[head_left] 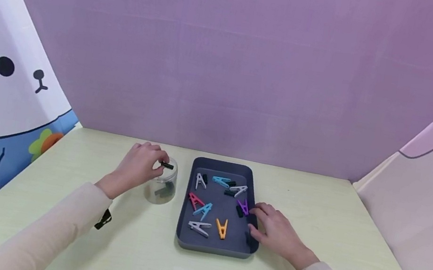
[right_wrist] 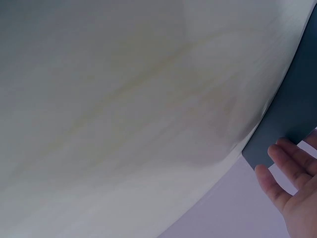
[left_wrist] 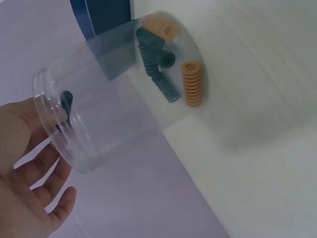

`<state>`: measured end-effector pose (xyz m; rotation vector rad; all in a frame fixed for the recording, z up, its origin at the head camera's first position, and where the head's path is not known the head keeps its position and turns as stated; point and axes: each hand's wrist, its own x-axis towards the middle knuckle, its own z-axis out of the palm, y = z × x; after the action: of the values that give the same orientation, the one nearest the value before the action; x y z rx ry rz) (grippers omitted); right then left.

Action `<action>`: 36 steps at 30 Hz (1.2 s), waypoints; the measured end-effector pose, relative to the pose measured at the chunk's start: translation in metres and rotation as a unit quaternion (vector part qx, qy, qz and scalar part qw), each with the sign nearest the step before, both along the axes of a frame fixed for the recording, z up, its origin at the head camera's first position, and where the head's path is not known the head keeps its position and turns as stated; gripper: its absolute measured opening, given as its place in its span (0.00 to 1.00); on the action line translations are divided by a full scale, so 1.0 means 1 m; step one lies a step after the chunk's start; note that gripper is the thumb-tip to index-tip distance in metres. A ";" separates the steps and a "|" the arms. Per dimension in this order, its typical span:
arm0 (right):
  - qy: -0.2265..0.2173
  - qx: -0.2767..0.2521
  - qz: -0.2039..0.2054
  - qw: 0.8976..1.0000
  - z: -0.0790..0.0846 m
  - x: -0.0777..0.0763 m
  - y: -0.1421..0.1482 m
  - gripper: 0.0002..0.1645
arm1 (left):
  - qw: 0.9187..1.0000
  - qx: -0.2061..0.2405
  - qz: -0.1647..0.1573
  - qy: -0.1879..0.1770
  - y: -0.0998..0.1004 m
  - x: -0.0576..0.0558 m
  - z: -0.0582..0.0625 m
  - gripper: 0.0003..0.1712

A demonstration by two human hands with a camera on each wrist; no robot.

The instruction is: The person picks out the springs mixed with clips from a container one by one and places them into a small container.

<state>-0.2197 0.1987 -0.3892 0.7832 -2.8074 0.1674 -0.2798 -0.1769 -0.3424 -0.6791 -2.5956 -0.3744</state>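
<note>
My left hand [head_left: 138, 167] pinches a small black spring [head_left: 167, 165] over the mouth of a clear jar [head_left: 154, 195]. Through the jar wall, the left wrist view shows the held spring, with an orange spring [left_wrist: 192, 84] and several dark springs [left_wrist: 165, 88] at the bottom. On the right, my right hand [head_left: 279, 231] rests at the edge of a dark grey tray [head_left: 214, 251], fingers loosely bent against its side. Close to those fingertips lie a purple clip [head_left: 245, 206] and a black spring [head_left: 239, 211]. Whether the right thumb touches anything is unclear.
Elsewhere in the tray are a red clip [head_left: 195, 201], an orange clip [head_left: 221, 229], blue clips [head_left: 203, 210], grey clips [head_left: 199, 228] and more black springs [head_left: 229, 193]. A purple backdrop [head_left: 225, 84] stands behind the pale table [head_left: 128, 254].
</note>
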 end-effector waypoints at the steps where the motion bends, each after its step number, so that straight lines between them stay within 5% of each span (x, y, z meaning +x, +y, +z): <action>1: -0.001 -0.001 0.000 1.000 0.000 0.000 0.000 0.22 | 1.000 -0.001 0.000 -0.002 0.000 0.000 -0.001 0.09; 24: -0.007 0.002 -0.005 1.000 0.000 -0.001 0.000 0.22 | 0.998 -0.010 -0.010 -0.055 0.004 -0.005 -0.003 0.09; 36: -0.011 0.001 -0.010 1.000 0.000 0.000 0.000 0.22 | 0.999 -0.023 0.001 -0.034 0.006 -0.002 -0.002 0.11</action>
<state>-0.2193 0.1983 -0.3892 0.7590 -2.8355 0.1720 -0.2819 -0.1708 -0.3442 -0.6903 -2.6752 -0.3444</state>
